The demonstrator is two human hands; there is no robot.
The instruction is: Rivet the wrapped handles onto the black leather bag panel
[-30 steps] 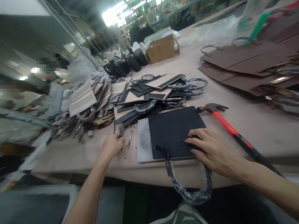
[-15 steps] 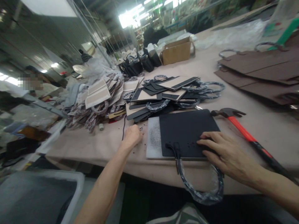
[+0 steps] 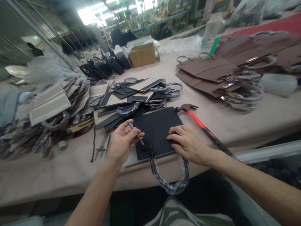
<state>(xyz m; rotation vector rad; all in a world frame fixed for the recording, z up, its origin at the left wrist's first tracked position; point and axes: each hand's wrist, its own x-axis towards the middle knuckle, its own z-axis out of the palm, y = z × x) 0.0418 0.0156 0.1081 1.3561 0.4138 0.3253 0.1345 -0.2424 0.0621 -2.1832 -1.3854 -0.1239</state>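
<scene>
My left hand (image 3: 121, 142) pinches a slim metal punch (image 3: 136, 134), its lower end near the base of a black bag handle (image 3: 172, 188). A black bag panel (image 3: 156, 122) lies on a pale board (image 3: 131, 160) at the table's front edge. The handle, wrapped in clear film, is joined to the panel's near side and hangs over the edge. My right hand (image 3: 185, 142) rests on the panel's right part, fingers bent but apart. Small dark holes or marks show beside its fingertips. A claw hammer (image 3: 196, 119) with a red and black grip lies to the right.
Behind the panel is a pile of black and beige bag pieces (image 3: 131, 94). Beige pieces (image 3: 50, 103) are heaped at left, brown bag pieces (image 3: 207, 72) at right. Forked tools (image 3: 101, 149) lie left of my hand. A cardboard box (image 3: 142, 56) stands farther back.
My left hand has risen from the tabletop left of the board and now holds the punch over the panel. My right hand stays on the panel. The view has turned right.
</scene>
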